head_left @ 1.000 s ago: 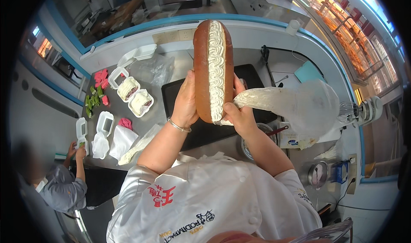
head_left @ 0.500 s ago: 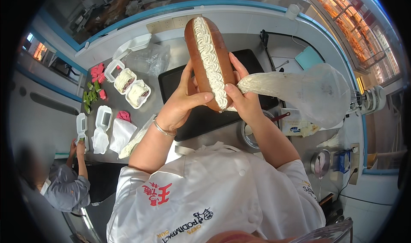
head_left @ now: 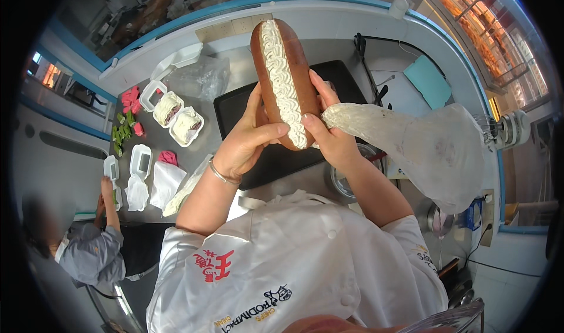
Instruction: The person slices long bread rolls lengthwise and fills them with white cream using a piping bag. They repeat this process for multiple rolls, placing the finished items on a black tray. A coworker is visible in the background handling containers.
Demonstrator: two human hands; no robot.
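A long brown bread roll [head_left: 296,69], split along its top and filled with a line of white piped cream [head_left: 282,80], is held up over a black tray [head_left: 235,110]. My left hand [head_left: 247,142] grips the roll's near end from the left, a thin bracelet at the wrist. My right hand [head_left: 332,136] is closed on the narrow end of a clear piping bag [head_left: 429,145], its tip against the cream at the roll's near end. The bag's wide end hangs off to the right.
On the steel counter at left stand small clear plastic boxes with cream pastries [head_left: 179,118], empty open boxes [head_left: 138,160], pink and green pieces [head_left: 126,113] and a clear plastic bag [head_left: 200,77]. A teal board [head_left: 429,80] lies at right. Another person [head_left: 88,245] works at lower left.
The roll has tilted, its far end swinging left, and both hands have shifted with it. The piping bag has dropped lower on the right.
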